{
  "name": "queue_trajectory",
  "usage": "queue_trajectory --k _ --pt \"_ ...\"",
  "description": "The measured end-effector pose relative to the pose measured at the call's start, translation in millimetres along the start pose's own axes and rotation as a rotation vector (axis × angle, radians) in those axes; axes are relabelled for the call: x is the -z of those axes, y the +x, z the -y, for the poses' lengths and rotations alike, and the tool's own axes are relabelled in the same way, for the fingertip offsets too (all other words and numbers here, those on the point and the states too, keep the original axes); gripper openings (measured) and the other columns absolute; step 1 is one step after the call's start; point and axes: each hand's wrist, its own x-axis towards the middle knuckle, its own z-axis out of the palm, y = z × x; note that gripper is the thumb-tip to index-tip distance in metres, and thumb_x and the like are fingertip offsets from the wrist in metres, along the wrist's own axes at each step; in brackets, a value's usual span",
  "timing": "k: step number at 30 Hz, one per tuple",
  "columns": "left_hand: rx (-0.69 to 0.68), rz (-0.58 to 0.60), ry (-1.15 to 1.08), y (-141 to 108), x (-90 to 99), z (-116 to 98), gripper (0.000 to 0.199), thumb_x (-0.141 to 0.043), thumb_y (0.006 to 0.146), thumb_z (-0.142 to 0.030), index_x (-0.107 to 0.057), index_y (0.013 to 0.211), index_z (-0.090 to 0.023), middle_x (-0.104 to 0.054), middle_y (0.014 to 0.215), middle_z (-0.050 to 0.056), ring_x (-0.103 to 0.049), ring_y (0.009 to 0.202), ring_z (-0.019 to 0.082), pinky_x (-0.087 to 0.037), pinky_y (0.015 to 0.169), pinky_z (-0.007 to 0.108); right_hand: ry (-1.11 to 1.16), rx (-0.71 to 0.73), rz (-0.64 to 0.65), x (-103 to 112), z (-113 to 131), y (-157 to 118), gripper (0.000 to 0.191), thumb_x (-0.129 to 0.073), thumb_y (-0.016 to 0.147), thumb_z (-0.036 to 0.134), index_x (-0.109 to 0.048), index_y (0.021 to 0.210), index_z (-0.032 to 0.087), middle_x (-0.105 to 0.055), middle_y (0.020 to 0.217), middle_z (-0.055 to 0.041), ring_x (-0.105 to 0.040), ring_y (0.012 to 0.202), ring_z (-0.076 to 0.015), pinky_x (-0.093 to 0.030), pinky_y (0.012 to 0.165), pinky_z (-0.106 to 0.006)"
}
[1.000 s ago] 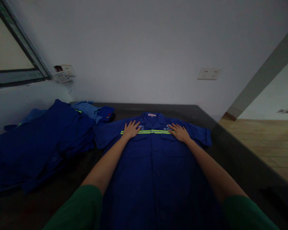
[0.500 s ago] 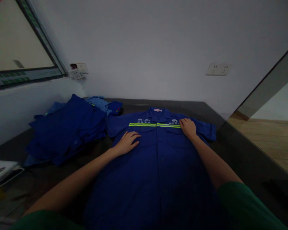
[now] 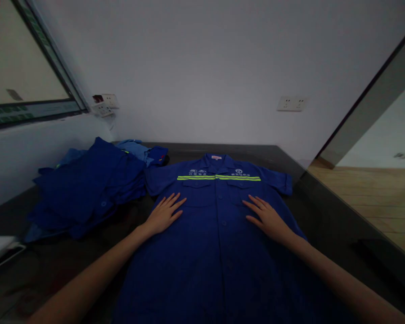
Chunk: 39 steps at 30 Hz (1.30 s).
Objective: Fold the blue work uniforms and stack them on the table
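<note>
A dark blue short-sleeved work shirt (image 3: 202, 238) lies face up and spread out, its collar toward the wall. Yellow-green reflective stripes and white lettering cross its chest. My left hand (image 3: 164, 212) rests flat on the shirt's left side in view, below the stripe, fingers spread. On the other side, my right hand (image 3: 265, 217) lies on the cloth just under the right chest pocket, its fingers also stretched out. Neither hand grips the fabric. The shirt's lower end fades into shadow at the bottom of the view.
To the left is a heap of blue clothes (image 3: 84, 184) on the dark table (image 3: 273, 155). A white device with a cable (image 3: 0, 249) sits at the left edge. A dark flat object (image 3: 388, 261) lies at the right. Wall sockets (image 3: 292, 103) are behind.
Both hands have slid down the shirt toward me. My right hand has left the stripe, and its fingers are now spread. The camera view has shifted slightly.
</note>
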Motion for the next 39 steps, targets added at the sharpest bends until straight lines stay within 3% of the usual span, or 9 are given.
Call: queue_trajectory --k 5,13,21,26,28,30,34,37,39 --pt "-0.01 -0.013 0.042 -9.5 -1.3 -0.3 0.051 -0.029 0.097 -0.051 -0.025 0.147 -0.04 -0.02 0.156 -0.003 -0.021 0.144 0.023 -0.02 0.116 0.048 -0.045 -0.033 0.025 -10.5 -7.7 -37.8 0.052 -0.036 0.095 0.052 -0.036 0.145 0.035 -0.033 0.152 -0.0021 -0.026 0.141 -0.0265 -0.025 0.112 -0.057" --pt "0.021 0.0 0.05 -42.5 2.0 -10.2 0.053 -0.032 0.096 -0.05 -0.025 0.147 -0.041 -0.02 0.155 -0.005 -0.022 0.144 0.023 -0.022 0.116 0.049 -0.009 0.001 -0.003 -10.3 8.4 -56.0 0.052 -0.039 0.095 0.05 -0.032 0.145 0.039 -0.03 0.153 0.0 -0.026 0.141 -0.0275 -0.026 0.111 -0.06" --pt "-0.007 0.009 0.039 -83.0 -3.7 -19.1 0.056 -0.038 0.092 -0.05 -0.021 0.146 -0.045 -0.021 0.154 -0.007 -0.028 0.141 0.026 -0.027 0.114 0.051 -0.012 0.015 -0.039 -13.5 24.5 -98.7 0.063 -0.043 0.091 0.05 -0.016 0.147 0.048 -0.032 0.151 0.0029 -0.035 0.136 -0.0313 -0.036 0.105 -0.064" --pt "-0.038 0.05 0.011 -98.0 1.5 -12.9 0.057 -0.044 0.089 -0.053 -0.029 0.144 -0.047 -0.03 0.152 -0.005 -0.038 0.137 0.026 -0.037 0.108 0.047 0.024 -0.001 -0.07 -15.7 25.5 -120.0 0.064 -0.048 0.087 0.054 -0.023 0.146 0.05 -0.041 0.147 0.0033 -0.043 0.131 -0.0339 -0.042 0.098 -0.064" --pt "-0.013 0.051 -0.015 -85.7 13.4 -8.7 0.047 -0.042 0.089 -0.053 -0.044 0.136 -0.047 -0.044 0.145 -0.004 -0.047 0.13 0.025 -0.042 0.103 0.044 0.064 0.007 -0.058 -6.7 22.1 -111.5 0.053 -0.05 0.086 0.054 -0.042 0.138 0.049 -0.05 0.14 0.0021 -0.046 0.129 -0.0332 -0.044 0.098 -0.06" --pt "0.006 0.017 -0.069 -57.5 30.2 -7.5 0.041 -0.038 0.091 -0.051 -0.056 0.127 -0.044 -0.056 0.135 -0.003 -0.053 0.122 0.022 -0.043 0.101 0.041 0.127 0.014 -0.05 8.7 17.8 -86.5 0.036 -0.05 0.088 0.05 -0.06 0.121 0.044 -0.06 0.129 -0.0002 -0.051 0.124 -0.0302 -0.046 0.098 -0.054" --pt "-0.074 -0.082 -0.277 40.3 55.5 -12.4 0.037 -0.041 0.091 -0.04 -0.063 0.118 -0.03 -0.063 0.124 0.0 -0.056 0.116 0.018 -0.042 0.103 0.032 0.256 0.019 -0.059 35.1 4.7 7.8 0.027 -0.045 0.092 0.039 -0.067 0.103 0.028 -0.066 0.113 -0.0054 -0.059 0.11 -0.0239 -0.048 0.096 -0.042" --pt "-0.024 -0.177 -0.274 122.5 48.8 -11.7 0.037 -0.046 0.086 -0.023 -0.062 0.12 -0.02 -0.062 0.123 0.005 -0.055 0.116 0.019 -0.04 0.105 0.032 0.224 -0.026 -0.067 32.8 -13.3 90.5 0.022 -0.048 0.092 0.034 -0.067 0.098 0.024 -0.068 0.103 -0.0054 -0.061 0.101 -0.0213 -0.048 0.091 -0.035" --pt "0.147 -0.22 -0.214 165.8 34.7 -6.4 0.041 -0.046 0.085 -0.017 -0.059 0.124 -0.018 -0.059 0.128 0.008 -0.053 0.119 0.02 -0.039 0.106 0.034 0.14 -0.124 -0.088 23.7 -29.7 136.1 0.021 -0.051 0.09 0.027 -0.065 0.105 0.023 -0.066 0.11 -0.0064 -0.058 0.107 -0.0214 -0.045 0.094 -0.033"
